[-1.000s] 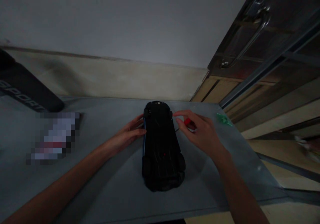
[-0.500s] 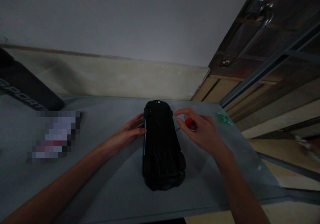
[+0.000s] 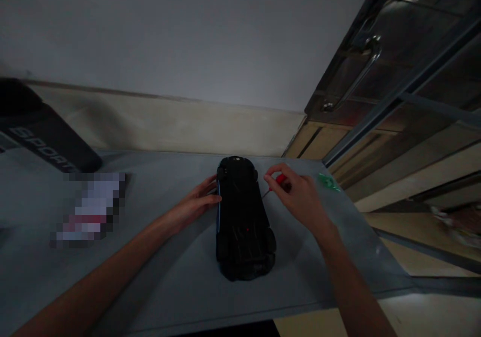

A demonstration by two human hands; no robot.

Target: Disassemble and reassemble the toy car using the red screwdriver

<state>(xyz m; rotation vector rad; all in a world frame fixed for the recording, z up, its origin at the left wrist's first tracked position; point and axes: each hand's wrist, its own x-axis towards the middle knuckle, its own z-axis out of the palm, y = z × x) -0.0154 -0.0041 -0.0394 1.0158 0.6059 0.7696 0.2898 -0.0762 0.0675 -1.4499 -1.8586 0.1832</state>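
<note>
A black toy car (image 3: 244, 212) lies upside down on the grey table (image 3: 180, 292), its wheels and underside facing up. My left hand (image 3: 199, 200) rests against the car's left side, thumb and fingers closed on its edge. Beside the car's right side, my right hand (image 3: 295, 192) is closed round a screwdriver (image 3: 280, 179) with a red handle. The thin shaft points down and left, its tip close to the car's right edge. Whether the tip touches the car I cannot tell.
A dark bottle-like object (image 3: 52, 136) marked SPORT lies at the left. Near it is a blurred-out flat item (image 3: 93, 202). A green plastic piece (image 3: 328, 182) sits by the table's right edge. Behind stands a wall (image 3: 169, 121), with a metal door handle (image 3: 355, 79) at upper right.
The whole view has shifted slightly. My right hand has turned a little, and its thumb and forefinger are closer together. My left hand still holds the car's side.
</note>
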